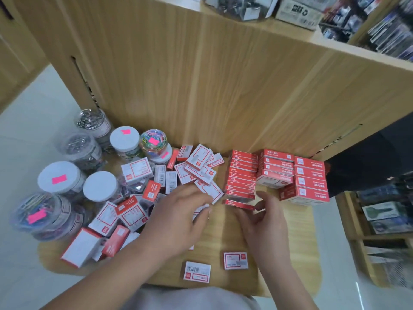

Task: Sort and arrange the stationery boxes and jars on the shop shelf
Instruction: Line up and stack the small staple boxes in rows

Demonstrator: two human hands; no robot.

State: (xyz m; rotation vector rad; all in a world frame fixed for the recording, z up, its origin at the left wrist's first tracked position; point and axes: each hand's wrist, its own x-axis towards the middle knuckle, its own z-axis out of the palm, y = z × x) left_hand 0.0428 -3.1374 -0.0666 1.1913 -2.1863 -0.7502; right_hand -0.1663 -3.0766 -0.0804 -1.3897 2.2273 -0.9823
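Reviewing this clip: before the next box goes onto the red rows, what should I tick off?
1. Red rows stacked side by side: ok.
2. Lowest red box flush with its row: not ok, it lies slightly apart.
3. Right hand grip on that box: cannot tell.
4. Left hand holding a box: cannot tell, the hand hides what is beneath it.
5. Loose boxes sorted: not ok, jumbled heap.
6. Jars grouped at the left: ok.
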